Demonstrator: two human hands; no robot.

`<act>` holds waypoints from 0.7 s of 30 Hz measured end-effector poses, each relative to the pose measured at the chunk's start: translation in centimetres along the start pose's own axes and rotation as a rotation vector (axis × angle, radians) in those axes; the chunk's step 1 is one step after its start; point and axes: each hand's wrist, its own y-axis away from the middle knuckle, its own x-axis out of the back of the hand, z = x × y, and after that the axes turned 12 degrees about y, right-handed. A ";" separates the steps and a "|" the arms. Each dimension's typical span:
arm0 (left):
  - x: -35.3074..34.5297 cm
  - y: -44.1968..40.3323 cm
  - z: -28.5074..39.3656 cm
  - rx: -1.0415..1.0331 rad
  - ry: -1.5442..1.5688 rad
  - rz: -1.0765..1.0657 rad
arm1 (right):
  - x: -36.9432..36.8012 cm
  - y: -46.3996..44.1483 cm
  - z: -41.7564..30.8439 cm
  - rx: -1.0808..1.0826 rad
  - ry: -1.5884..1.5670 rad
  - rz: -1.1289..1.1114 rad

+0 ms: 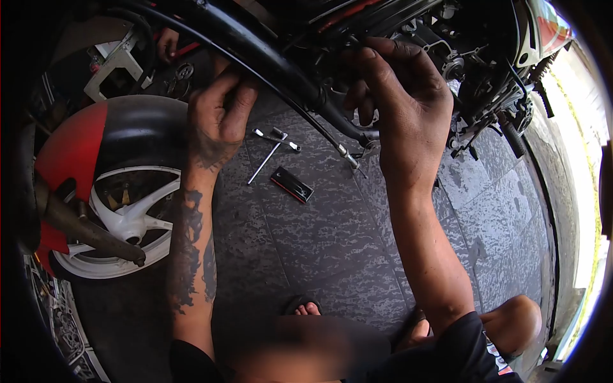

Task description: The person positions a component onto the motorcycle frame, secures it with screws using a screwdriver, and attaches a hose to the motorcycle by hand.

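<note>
My left hand (225, 112) reaches up to a long black tube (255, 48) of the motorcycle. Its fingers are curled, and their tips are hidden behind the tube and the thin cable beside it. My right hand (412, 96) is raised at the motorcycle's dark underside (319, 57). Thumb and forefinger are pinched together there, with the other fingers bent; anything between them is too small and dark to make out. Below and between my hands, a T-handle wrench (267, 159) lies on the floor under a combination spanner (276, 140). Close by is a small black and red case (292, 184).
A wheel with white spokes (131, 223) and a red-and-black fender (108, 131) stands at left. Another person's hand (168, 45) shows at upper left. Engine parts (453, 64) fill the upper right. Several tools lie in a tray (67, 319) at lower left.
</note>
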 end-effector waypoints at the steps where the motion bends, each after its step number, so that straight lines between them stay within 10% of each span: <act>1: 0.0 0.1 0.0 -0.018 -0.001 -0.009 | -0.2 -0.2 0.3 0.047 0.025 0.004; 21: 0.3 0.2 -0.6 0.004 -0.012 -0.014 | -0.9 -0.6 0.2 0.249 0.261 0.061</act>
